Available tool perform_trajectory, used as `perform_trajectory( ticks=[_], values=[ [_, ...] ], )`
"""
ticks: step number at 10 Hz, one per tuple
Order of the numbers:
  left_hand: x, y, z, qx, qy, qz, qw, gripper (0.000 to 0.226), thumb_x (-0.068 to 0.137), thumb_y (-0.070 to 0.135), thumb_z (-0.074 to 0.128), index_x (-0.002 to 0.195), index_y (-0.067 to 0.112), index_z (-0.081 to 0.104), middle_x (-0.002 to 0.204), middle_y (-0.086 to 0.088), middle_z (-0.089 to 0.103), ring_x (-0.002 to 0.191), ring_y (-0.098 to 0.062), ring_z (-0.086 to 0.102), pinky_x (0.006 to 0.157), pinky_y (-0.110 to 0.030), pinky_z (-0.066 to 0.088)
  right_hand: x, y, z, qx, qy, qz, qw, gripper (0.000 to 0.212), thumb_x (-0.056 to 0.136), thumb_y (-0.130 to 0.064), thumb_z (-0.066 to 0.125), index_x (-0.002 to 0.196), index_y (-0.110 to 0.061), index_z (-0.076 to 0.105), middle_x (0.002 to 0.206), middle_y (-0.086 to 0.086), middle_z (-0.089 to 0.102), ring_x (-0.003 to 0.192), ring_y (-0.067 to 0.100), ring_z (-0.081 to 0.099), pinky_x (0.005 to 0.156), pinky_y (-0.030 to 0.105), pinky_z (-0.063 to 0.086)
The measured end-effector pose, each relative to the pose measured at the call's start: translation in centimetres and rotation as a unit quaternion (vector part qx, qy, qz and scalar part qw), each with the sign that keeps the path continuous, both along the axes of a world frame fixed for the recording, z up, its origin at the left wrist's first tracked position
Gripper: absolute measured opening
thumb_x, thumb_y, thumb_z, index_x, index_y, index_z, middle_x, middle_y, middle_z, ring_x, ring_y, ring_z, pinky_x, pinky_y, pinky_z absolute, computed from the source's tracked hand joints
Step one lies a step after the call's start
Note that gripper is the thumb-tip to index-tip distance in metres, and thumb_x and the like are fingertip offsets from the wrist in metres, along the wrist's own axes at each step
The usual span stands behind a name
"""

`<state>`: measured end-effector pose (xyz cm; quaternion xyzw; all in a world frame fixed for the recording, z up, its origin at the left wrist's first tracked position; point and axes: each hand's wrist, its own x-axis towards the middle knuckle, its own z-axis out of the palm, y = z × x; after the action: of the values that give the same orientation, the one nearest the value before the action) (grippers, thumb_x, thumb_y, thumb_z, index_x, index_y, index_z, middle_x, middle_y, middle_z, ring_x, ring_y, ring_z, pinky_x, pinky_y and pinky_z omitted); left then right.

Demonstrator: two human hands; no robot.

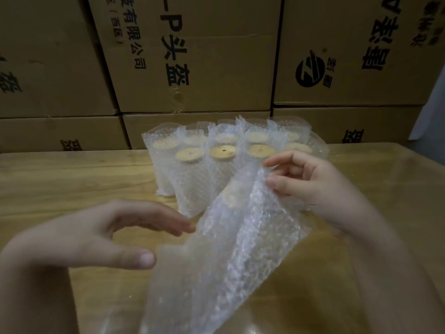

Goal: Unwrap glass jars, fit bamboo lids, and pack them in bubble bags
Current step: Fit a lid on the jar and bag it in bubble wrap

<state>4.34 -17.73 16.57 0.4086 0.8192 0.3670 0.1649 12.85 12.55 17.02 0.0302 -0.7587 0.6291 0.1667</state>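
Observation:
A clear bubble bag (pixel 231 249) hangs slanted over the wooden table (pixel 72 184), its upper edge pinched between the thumb and fingers of my right hand (pixel 305 179). A bamboo-coloured lid shows faintly through the bag near its top. My left hand (pixel 103 237) hovers just left of the bag with fingers spread and slightly bent, holding nothing. Behind the bag stand several packed jars (pixel 192 179) in bubble bags, their round bamboo lids (pixel 222 152) visible from above.
Stacked cardboard boxes (pixel 192 56) with printed black characters form a wall along the table's far edge. A pale object (pixel 431 112) leans at the right edge of view.

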Motion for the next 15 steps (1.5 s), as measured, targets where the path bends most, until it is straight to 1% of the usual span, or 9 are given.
perform_trajectory(
  ticks=[2,4,6,8,10,11,13,14,15],
  values=[
    [0.8,3.8,1.8,-0.002,-0.002,-0.076,0.997,0.042,0.078,0.062,0.064,0.113,0.040,0.066,0.116,0.012,0.069,0.106,-0.010,0.066,0.090,-0.024,0.052,0.3,-2.0,0.2,0.084,0.135,-0.092,0.983,0.028,0.084,-0.007,0.068,0.099,-0.030,0.064,0.083,-0.009,0.061,0.082,0.007,0.060,0.078,0.022,0.051],
    [2.1,6.9,1.8,0.176,-0.050,0.011,0.983,0.037,0.074,0.051,0.060,0.101,0.027,0.071,0.098,0.003,0.074,0.081,-0.019,0.073,0.056,-0.023,0.056,0.5,-5.8,-0.4,0.139,0.304,-0.079,0.939,0.036,0.082,-0.002,0.067,0.105,-0.026,0.053,0.083,-0.014,0.052,0.083,0.004,0.056,0.078,0.016,0.045],
    [2.5,8.0,1.8,0.159,-0.084,0.068,0.981,0.039,0.065,0.054,0.066,0.083,0.020,0.072,0.078,-0.001,0.073,0.072,-0.014,0.072,0.052,-0.022,0.055,0.1,-7.7,-1.7,0.136,0.246,0.004,0.960,0.028,0.086,-0.008,0.066,0.096,-0.027,0.049,0.082,-0.018,0.053,0.079,0.002,0.056,0.071,0.011,0.043],
    [2.8,7.6,2.4,0.176,-0.126,0.062,0.974,0.026,0.086,0.039,0.065,0.088,0.014,0.073,0.080,-0.007,0.073,0.074,-0.020,0.073,0.054,-0.024,0.056,0.2,-7.3,-1.5,0.067,0.167,0.058,0.982,0.021,0.084,-0.021,0.066,0.098,-0.030,0.053,0.073,-0.012,0.053,0.069,0.004,0.052,0.064,0.020,0.046],
    [3.2,7.0,2.8,0.171,-0.133,0.106,0.970,0.021,0.092,0.003,0.051,0.095,0.009,0.071,0.089,-0.004,0.076,0.074,-0.021,0.074,0.058,-0.021,0.056,0.3,-6.2,-1.0,0.043,0.142,0.039,0.988,0.026,0.085,-0.023,0.059,0.105,-0.039,0.057,0.076,-0.013,0.054,0.074,0.004,0.052,0.069,0.020,0.045],
    [3.5,6.8,3.0,0.157,-0.089,0.179,0.967,0.019,0.092,0.005,0.052,0.093,0.015,0.069,0.081,0.003,0.076,0.068,-0.015,0.072,0.057,-0.021,0.057,0.5,-5.4,-0.5,0.036,0.181,-0.025,0.983,0.024,0.087,-0.021,0.060,0.105,-0.036,0.058,0.076,-0.011,0.054,0.073,0.002,0.052,0.068,0.017,0.045],
    [3.9,8.1,2.0,0.070,0.327,0.344,0.877,0.014,0.094,0.025,0.053,0.095,0.020,0.066,0.057,0.010,0.059,0.053,-0.005,0.056,0.048,-0.027,0.042,0.9,-4.5,-0.1,0.269,0.230,-0.285,0.891,0.025,0.089,-0.008,0.062,0.111,-0.017,0.056,0.078,-0.002,0.051,0.076,0.015,0.051,0.069,0.033,0.046],
    [4.5,9.6,1.7,0.120,0.273,0.307,0.904,0.024,0.089,0.028,0.051,0.110,0.028,0.062,0.056,0.005,0.058,0.053,-0.008,0.057,0.051,-0.032,0.047,1.9,-5.6,0.6,0.339,0.281,-0.299,0.847,0.024,0.087,-0.004,0.063,0.110,-0.007,0.060,0.089,0.001,0.049,0.082,0.016,0.048,0.072,0.029,0.046],
    [5.5,10.5,1.6,0.172,0.220,0.261,0.924,0.034,0.082,0.032,0.049,0.115,0.032,0.057,0.067,0.010,0.061,0.058,-0.007,0.059,0.055,-0.029,0.046,3.4,-7.5,1.0,0.351,0.310,-0.220,0.856,0.012,0.090,-0.006,0.057,0.100,-0.009,0.063,0.090,-0.001,0.058,0.075,0.011,0.056,0.068,0.020,0.047]
  ],
)
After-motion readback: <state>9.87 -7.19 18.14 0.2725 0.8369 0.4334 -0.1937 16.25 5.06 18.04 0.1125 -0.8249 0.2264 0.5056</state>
